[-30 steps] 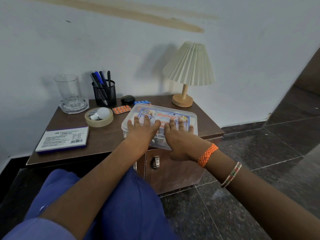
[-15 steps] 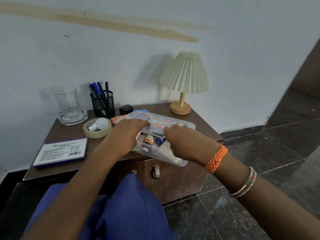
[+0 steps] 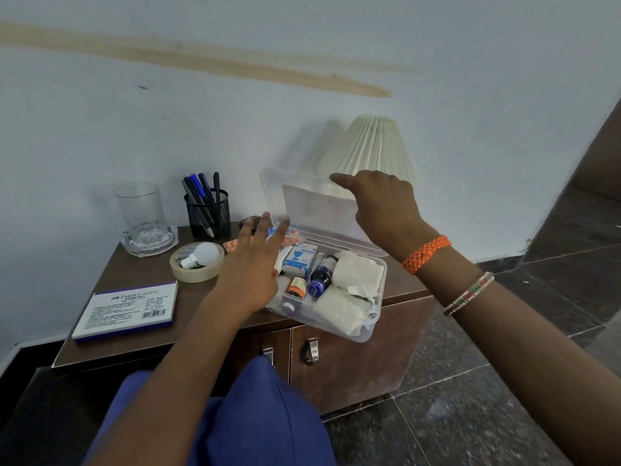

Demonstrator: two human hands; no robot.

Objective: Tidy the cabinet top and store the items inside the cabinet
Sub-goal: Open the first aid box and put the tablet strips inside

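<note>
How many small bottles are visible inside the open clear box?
3: an orange-labelled bottle, a dark blue-capped bottle beside it, and a clear one at the box's near edge. Others may be hidden under the left hand.

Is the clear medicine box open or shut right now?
Open. The medicine box has its lid swung up, the right hand at the lid's top edge; bottles and gauze rolls show inside.
</note>
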